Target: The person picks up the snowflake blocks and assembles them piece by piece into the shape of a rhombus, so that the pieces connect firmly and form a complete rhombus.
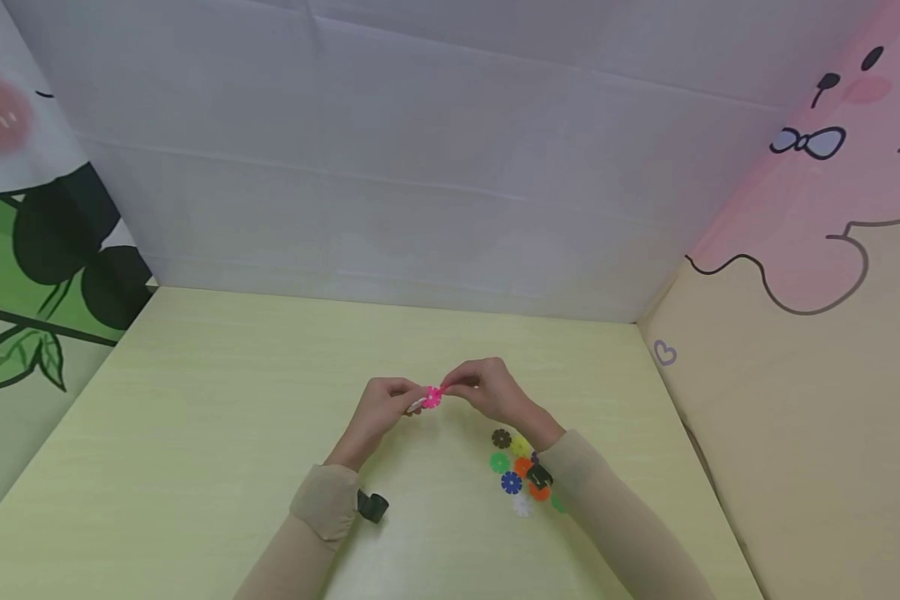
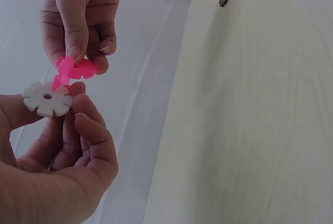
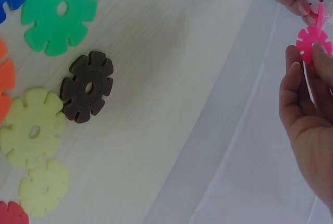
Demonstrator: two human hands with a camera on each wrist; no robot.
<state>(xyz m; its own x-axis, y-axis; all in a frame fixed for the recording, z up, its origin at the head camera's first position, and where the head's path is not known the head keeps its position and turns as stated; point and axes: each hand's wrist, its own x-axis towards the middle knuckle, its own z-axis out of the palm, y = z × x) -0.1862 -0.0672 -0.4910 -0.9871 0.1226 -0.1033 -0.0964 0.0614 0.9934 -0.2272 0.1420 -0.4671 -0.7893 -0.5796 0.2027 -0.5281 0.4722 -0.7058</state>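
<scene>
The middle pink disc [image 1: 432, 397], notched like the others, is held up over the surface [image 1: 255, 400] between the two hands, with the left hand [image 1: 378, 410] to its left and the right hand [image 1: 495, 390] to its right. On its left it meets the rim of a white disc [image 2: 36, 99], gripped between the left thumb and fingers; how deeply the slots engage cannot be told. On its right it meets an outer pink disc [image 3: 308, 39], set at an angle to it and pinched by the right thumb and fingers.

Nearer the person than the middle pink disc, and to its right, loose discs lie clustered: a brown disc [image 3: 80, 86] closest to it, then a yellow disc [image 3: 23, 130], a green disc [image 3: 49, 8], orange discs [image 1: 523, 467], a blue disc [image 1: 512, 482] and a loose white disc [image 1: 522, 506]. The right sleeve [image 1: 615, 517] hides part of this cluster. A white sheet [image 1: 420, 167] rises beyond the middle pink disc, on its far side.
</scene>
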